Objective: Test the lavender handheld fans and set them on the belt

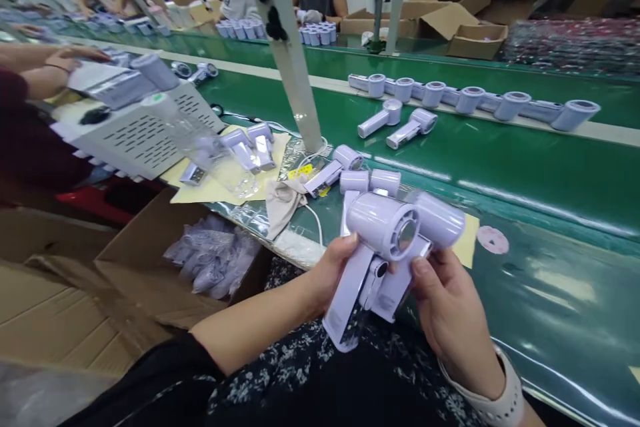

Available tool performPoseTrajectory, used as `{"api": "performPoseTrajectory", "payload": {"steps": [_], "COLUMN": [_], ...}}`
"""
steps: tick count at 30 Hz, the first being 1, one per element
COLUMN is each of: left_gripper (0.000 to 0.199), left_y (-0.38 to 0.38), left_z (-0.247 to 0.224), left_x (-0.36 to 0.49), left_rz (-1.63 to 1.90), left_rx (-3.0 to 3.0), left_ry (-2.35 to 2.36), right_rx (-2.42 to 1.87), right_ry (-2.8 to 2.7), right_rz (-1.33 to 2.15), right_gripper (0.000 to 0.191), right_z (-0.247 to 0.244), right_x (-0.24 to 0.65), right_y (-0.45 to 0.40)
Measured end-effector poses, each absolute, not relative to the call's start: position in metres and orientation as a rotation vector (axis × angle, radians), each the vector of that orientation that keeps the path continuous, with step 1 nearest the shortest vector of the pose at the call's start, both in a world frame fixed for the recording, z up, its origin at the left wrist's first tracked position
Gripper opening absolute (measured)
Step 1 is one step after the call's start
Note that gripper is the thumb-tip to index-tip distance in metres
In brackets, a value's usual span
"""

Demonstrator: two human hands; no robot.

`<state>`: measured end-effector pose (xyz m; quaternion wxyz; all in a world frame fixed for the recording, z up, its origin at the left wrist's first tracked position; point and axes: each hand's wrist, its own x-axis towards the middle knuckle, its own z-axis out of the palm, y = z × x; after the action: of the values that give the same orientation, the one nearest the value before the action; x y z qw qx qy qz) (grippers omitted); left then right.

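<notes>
In front of my lap, my left hand (334, 272) is closed around the handle of a lavender handheld fan (381, 223). Its round head tilts to the right and shows a dark centre in a slotted ring. A second handheld fan (439, 219) is gripped by my right hand (450, 300), with thumb and fingers on its handle. The two handles hang side by side, and a small piece with a dark round end (373, 283) shows between them; which fan it belongs to I cannot tell. Just behind, upright fan heads (354, 181) stand at the bench edge, partly hidden.
A line of fans (470, 100) lies along the green conveyor (280, 90). A white post (295, 73) rises from the bench. Left are a vented metal box (165, 127), a crumpled cloth (285, 203), a carton (135, 260) of bagged parts and a co-worker's arm (50, 70).
</notes>
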<state>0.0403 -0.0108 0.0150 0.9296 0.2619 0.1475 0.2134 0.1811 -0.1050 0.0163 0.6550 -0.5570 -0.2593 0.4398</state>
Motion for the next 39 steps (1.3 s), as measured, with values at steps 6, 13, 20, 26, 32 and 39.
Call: {"api": "performPoseTrajectory", "payload": {"steps": [6, 13, 20, 26, 32, 39], "left_gripper": [0.040, 0.036, 0.041, 0.055, 0.059, 0.063], "left_y": [0.010, 0.018, 0.013, 0.017, 0.005, -0.010], "left_z": [0.019, 0.025, 0.009, -0.008, 0.007, 0.026], "left_x": [-0.026, -0.091, -0.110, -0.097, -0.052, -0.018], "left_rz": [0.629, 1.060, 1.094, 0.916, 0.696, 0.554], "left_rx": [0.497, 0.609, 0.566, 0.571, 0.814, 1.169], "left_ry": [0.270, 0.488, 0.455, 0.478, 0.382, 0.365], "right_rx": [-1.704, -1.588, -1.482, -1.537, -1.200, -1.417], "right_ry": [-1.540, -2.151, -2.198, -1.866, -1.417, -1.246], "right_rz": [0.843, 0.215, 0.329, 0.143, 0.799, 0.566], "right_gripper": [0.050, 0.025, 0.023, 0.017, 0.040, 0.051], "right_z": [0.053, 0.037, 0.034, 0.089, 0.053, 0.042], "right_x": [0.191, 0.095, 0.096, 0.169, 0.136, 0.148], "right_y": [-0.032, 0.105, 0.120, 0.040, -0.008, -0.031]}}
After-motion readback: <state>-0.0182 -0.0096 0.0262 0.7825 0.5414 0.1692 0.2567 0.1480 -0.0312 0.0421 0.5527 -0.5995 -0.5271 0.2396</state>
